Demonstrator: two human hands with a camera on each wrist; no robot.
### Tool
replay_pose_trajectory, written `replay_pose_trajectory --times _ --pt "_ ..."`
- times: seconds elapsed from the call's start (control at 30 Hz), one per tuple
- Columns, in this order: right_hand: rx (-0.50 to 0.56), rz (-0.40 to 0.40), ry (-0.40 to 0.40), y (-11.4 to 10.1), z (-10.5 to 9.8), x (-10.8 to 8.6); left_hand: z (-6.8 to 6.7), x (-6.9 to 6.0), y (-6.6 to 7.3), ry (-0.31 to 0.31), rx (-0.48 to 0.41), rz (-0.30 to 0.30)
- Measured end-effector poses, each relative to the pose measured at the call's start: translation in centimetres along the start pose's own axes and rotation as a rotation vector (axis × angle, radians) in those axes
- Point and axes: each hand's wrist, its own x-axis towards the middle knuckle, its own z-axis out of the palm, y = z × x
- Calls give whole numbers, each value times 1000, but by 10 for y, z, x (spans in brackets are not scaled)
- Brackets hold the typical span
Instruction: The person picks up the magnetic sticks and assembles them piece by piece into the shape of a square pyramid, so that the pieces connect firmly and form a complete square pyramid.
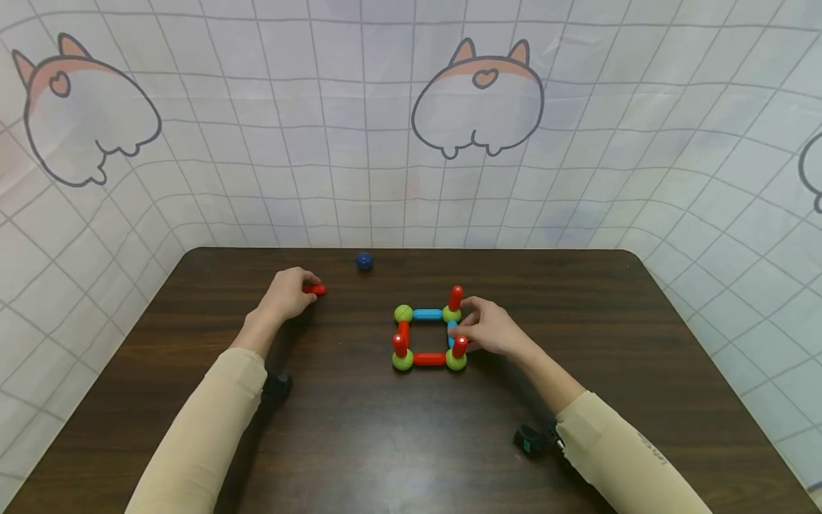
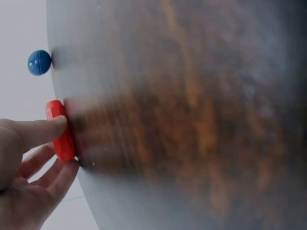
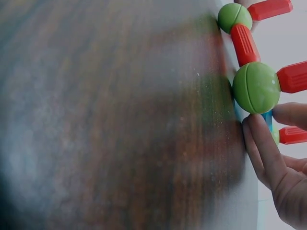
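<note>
A red stick (image 2: 61, 136) lies between the thumb and fingers of my left hand (image 1: 290, 291), which pinches it at the table's left side. On the table stands a square frame of green balls (image 1: 402, 360) joined by red rods (image 1: 429, 359) and blue rods (image 1: 427, 314). Red sticks (image 1: 457, 297) rise from three of its corners; the far-left ball (image 1: 403, 313) bears none. My right hand (image 1: 493, 327) holds the frame's right side, thumb and fingers about the blue rod (image 3: 267, 120) there. That rod is partly hidden by the fingers and a near red stick.
A dark blue ball (image 1: 364, 261) sits by the far edge of the brown table (image 1: 359, 428). Behind it hangs a white gridded cloth (image 1: 289, 178). Black devices (image 1: 534, 441) are at both wrists.
</note>
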Motion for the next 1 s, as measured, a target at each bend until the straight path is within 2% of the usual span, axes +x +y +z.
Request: replay_pose_trajectory --times 0.23,0.67,1.0 --pt "2 3 -3 2 0 1 0 2 -1 -22 -11 -11" --pt "13 -1 -5 2 -1 2 0 -1 -4 20 -131 -9" --pt "26 -4 -10 2 -2 1 5 -7 10 35 -240 23"
